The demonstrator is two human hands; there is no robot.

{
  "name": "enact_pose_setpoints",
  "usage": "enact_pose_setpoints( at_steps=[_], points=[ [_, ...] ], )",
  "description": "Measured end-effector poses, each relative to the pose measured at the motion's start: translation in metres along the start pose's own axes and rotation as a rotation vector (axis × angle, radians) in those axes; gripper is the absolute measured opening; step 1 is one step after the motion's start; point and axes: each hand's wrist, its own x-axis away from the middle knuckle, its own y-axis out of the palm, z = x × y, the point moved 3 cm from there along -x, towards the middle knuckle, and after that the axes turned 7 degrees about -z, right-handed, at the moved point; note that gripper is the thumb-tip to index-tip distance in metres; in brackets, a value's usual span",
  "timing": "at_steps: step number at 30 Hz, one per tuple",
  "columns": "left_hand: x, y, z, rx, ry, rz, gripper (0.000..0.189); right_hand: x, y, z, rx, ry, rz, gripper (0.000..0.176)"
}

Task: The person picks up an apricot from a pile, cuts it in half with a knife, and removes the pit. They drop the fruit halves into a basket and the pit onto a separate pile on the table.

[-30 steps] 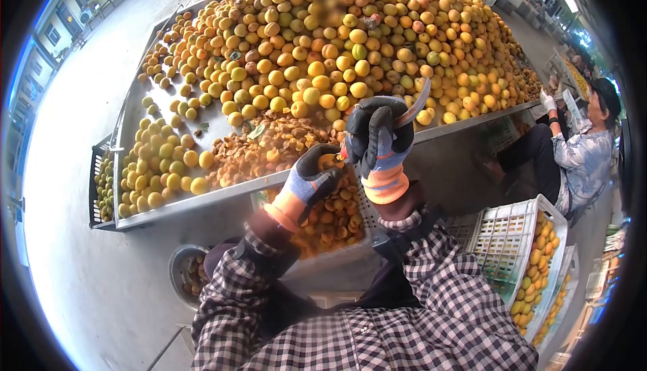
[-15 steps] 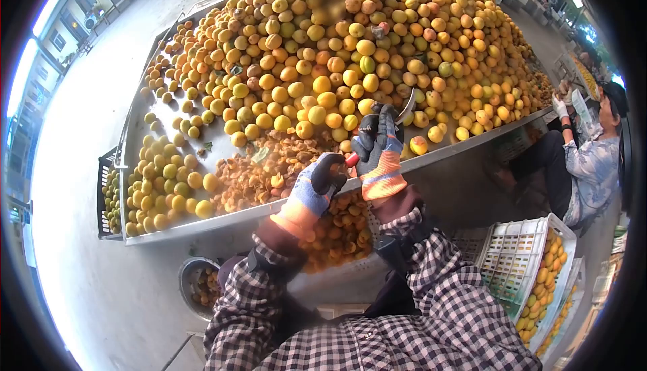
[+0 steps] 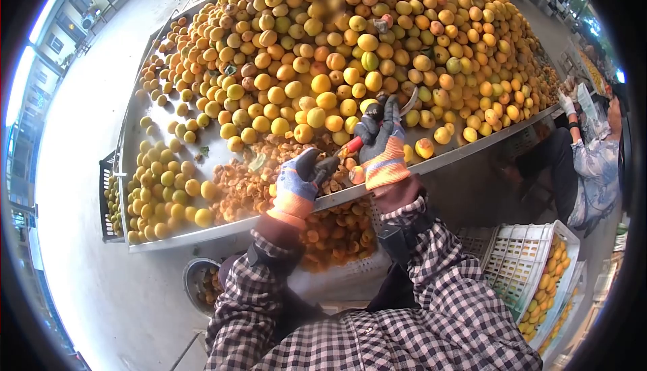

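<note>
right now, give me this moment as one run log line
right hand: holds red-handled knife | left hand: near cut fruit | whole fruit: heaped on metal table

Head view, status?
Right gloved hand: grip on red-handled curved metal knife. Left gloved hand: near brown fruit pieces, hold unclear. Heaped round yellow fruit beyond.

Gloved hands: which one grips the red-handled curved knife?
The right hand: the knife shows on both sides of its grip; the left hand has none.

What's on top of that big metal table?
A heap of yellow-orange fruit and a low pile of brownish-orange pieces lie on the table. They hide most of its top; the left hand covers some pieces.
</note>
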Motion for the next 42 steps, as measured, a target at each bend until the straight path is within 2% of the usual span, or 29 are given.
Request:
enact_pose_setpoints(
  at_steps=[2, 3, 4, 6, 7, 9, 13, 15, 16, 19, 21, 22, 24, 25, 26, 28, 29, 30, 32, 34, 36, 37, 39, 40, 42],
  points=[
    [-0.003, -0.009, -0.006, 0.026, -0.103, 0.062, 0.025, 0.004, 0.008, -0.010, 0.061, -0.032, 0.046, 0.020],
    [-0.003, -0.020, 0.013, -0.299, -0.067, 0.045, 0.029, 0.006, 0.010, -0.015, 0.168, -0.092, 0.022, 0.020],
    [-0.003, -0.021, 0.019, -0.316, -0.001, 0.119, 0.032, 0.008, 0.013, -0.019, 0.277, -0.153, -0.003, 0.019],
    [-0.002, -0.026, 0.014, -0.543, 0.076, 0.189, 0.032, 0.011, 0.015, -0.024, 0.300, -0.171, -0.010, 0.020],
    [0.000, -0.027, 0.011, -0.545, 0.079, 0.190, 0.032, 0.012, 0.017, -0.026, 0.322, -0.175, -0.013, 0.021],
    [0.004, -0.028, 0.012, -0.498, -0.069, 0.085, 0.032, 0.015, 0.018, -0.026, 0.338, -0.178, -0.017, 0.021],
    [0.007, -0.029, 0.020, -0.518, -0.153, 0.063, 0.029, 0.017, 0.014, -0.023, 0.352, -0.165, 0.004, 0.021],
    [0.005, -0.032, 0.037, -0.736, -0.162, 0.100, 0.023, 0.017, 0.013, -0.022, 0.358, -0.163, 0.008, 0.020],
    [0.003, -0.033, 0.035, -0.740, -0.160, 0.106, 0.023, 0.016, 0.011, -0.022, 0.366, -0.154, 0.001, 0.019],
    [0.006, -0.034, 0.026, -0.711, -0.077, 0.186, 0.019, 0.016, 0.012, -0.021, 0.376, -0.140, -0.005, 0.016],
    [0.004, -0.033, 0.023, -0.501, -0.073, 0.000, 0.018, 0.015, 0.012, -0.023, 0.380, -0.142, -0.005, 0.016],
    [0.005, -0.033, 0.026, -0.502, -0.071, -0.001, 0.018, 0.015, 0.011, -0.023, 0.373, -0.118, 0.000, 0.015],
    [0.008, -0.022, 0.043, -0.073, -0.076, -0.353, 0.019, 0.014, 0.010, -0.022, 0.362, -0.098, 0.005, 0.014],
    [0.010, -0.015, 0.044, -0.025, -0.114, -0.377, 0.017, 0.014, 0.010, -0.021, 0.358, -0.072, 0.017, 0.013],
    [0.007, -0.012, 0.044, -0.035, -0.062, -0.415, 0.018, 0.014, 0.009, -0.021, 0.358, -0.044, 0.028, 0.012],
    [0.013, -0.004, 0.048, 0.080, -0.107, -0.593, 0.020, 0.013, 0.008, -0.020, 0.376, -0.046, 0.038, 0.011],
    [0.014, 0.000, 0.049, 0.063, -0.024, -0.627, 0.021, 0.013, 0.008, -0.019, 0.390, -0.049, 0.050, 0.011],
    [0.012, 0.001, 0.049, 0.064, -0.023, -0.627, 0.021, 0.012, 0.008, -0.019, 0.391, -0.050, 0.050, 0.011],
    [0.007, -0.003, 0.043, 0.159, -0.138, -0.476, 0.022, 0.010, 0.008, -0.020, 0.388, -0.050, 0.029, 0.010],
    [-0.007, -0.014, 0.027, -0.255, 0.051, -0.130, 0.024, 0.009, 0.009, -0.020, 0.383, -0.020, 0.027, 0.010],
    [-0.027, -0.027, 0.013, -0.677, 0.002, 0.082, 0.028, 0.007, 0.007, -0.018, 0.377, 0.011, 0.022, 0.010],
    [-0.036, -0.031, 0.003, -0.679, 0.005, 0.088, 0.028, 0.004, 0.004, -0.016, 0.356, -0.009, 0.016, 0.009],
    [-0.052, -0.036, -0.009, -0.998, -0.003, 0.109, 0.037, -0.001, 0.002, -0.016, 0.330, -0.026, -0.038, 0.007],
    [-0.058, -0.036, -0.012, -0.999, 0.005, 0.112, 0.037, -0.003, 0.001, -0.017, 0.329, -0.033, -0.043, 0.007],
    [-0.067, -0.032, -0.019, -1.123, -0.171, -0.055, 0.043, -0.003, 0.001, -0.019, 0.360, -0.055, -0.039, 0.006]
  ],
)
